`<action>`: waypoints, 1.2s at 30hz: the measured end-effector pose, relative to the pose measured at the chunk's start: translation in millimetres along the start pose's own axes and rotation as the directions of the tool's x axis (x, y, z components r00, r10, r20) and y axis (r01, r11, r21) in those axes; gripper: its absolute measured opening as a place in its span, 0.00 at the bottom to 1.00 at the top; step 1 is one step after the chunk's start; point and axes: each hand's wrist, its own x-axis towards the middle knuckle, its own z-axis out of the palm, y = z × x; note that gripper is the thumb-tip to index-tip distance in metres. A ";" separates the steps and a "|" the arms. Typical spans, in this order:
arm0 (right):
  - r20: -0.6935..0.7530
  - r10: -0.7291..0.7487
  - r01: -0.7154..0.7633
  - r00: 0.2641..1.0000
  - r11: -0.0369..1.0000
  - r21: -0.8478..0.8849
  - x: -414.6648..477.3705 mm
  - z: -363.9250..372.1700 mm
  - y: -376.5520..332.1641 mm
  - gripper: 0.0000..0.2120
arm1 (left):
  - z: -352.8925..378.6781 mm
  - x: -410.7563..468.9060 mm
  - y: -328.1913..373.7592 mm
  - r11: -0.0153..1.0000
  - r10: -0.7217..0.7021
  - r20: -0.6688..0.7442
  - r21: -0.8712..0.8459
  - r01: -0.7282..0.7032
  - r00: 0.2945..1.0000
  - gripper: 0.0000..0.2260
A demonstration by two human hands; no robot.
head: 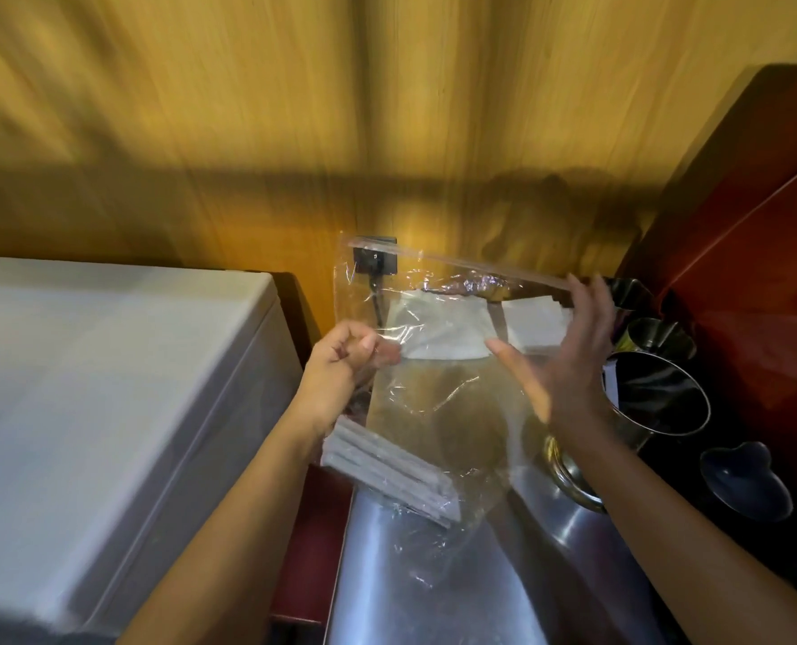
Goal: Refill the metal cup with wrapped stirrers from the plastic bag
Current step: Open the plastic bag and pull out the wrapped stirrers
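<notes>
A clear plastic bag [443,398] hangs in the air over the steel counter, its zip strip on top. My left hand [345,360] is closed on the bag's left edge. A bundle of white wrapped stirrers [387,467] lies slanted in the bag's lower left corner, just under that hand. My right hand [568,356] is spread flat against the bag's right side, fingers apart. Right of it stands a large metal cup [657,398], dark inside, with smaller metal cups [662,337] behind it. White paper packets show through the bag's upper part.
A white chest-like appliance [108,388] fills the left. A steel counter [424,574] lies below the bag. A wall socket with a cord [375,263] sits on the wooden wall behind. A dark lid [745,481] rests at the right, beside a red panel [759,225].
</notes>
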 end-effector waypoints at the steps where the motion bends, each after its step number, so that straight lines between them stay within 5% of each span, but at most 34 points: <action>1: -0.025 0.061 -0.060 0.998 0.997 0.040 -2.8 2.0 0.8 0.47 | 0.4 -0.5 2.4 1.000 0.002 0.003 -0.009 -0.002 1.000 0.12; 4: 0.027 0.201 -0.203 0.979 0.964 0.173 -10.6 4.7 4.3 0.51 | 0.5 -3.0 3.6 1.000 0.003 -0.018 -0.031 -0.004 1.000 0.13; 8: 0.220 0.402 -0.458 0.889 0.763 0.457 -19.4 2.7 9.0 0.46 | -1.8 -3.6 4.4 0.996 -0.035 -0.093 -0.081 0.028 0.995 0.13; 12: 0.309 0.460 -0.554 0.833 0.705 0.443 -16.9 0.6 9.0 0.15 | -3.7 -4.2 5.6 0.998 -0.051 -0.102 -0.034 0.047 0.993 0.10; 14: 0.274 0.442 -0.519 0.854 0.760 0.391 -12.4 -3.3 5.4 0.07 | -6.5 -3.4 9.9 0.999 -0.023 -0.144 0.022 0.026 0.989 0.10; 18: 0.152 0.271 -0.310 0.951 0.826 0.471 7.1 -16.7 -11.8 0.08 | -15.6 3.2 32.5 0.977 0.204 -0.175 -0.025 -0.211 0.963 0.09; 22: 0.175 0.162 -0.228 0.971 0.845 0.484 15.8 -22.9 -26.1 0.08 | -20.1 5.3 43.4 0.972 0.196 -0.020 0.135 -0.191 0.980 0.09; 30: 0.080 0.106 -0.132 0.991 0.860 0.493 21.6 -30.1 -38.4 0.08 | -27.8 9.5 50.5 0.949 0.314 -0.208 0.110 -0.297 0.927 0.06; 33: 0.057 0.099 -0.114 0.993 0.843 0.526 22.0 -31.4 -43.7 0.08 | -29.2 8.6 47.8 0.962 0.270 -0.158 0.007 -0.272 0.950 0.02; 36: 0.105 0.096 -0.136 0.990 0.855 0.500 20.4 -31.2 -44.4 0.07 | -32.0 6.4 39.8 0.986 0.146 -0.055 -0.070 -0.149 0.988 0.10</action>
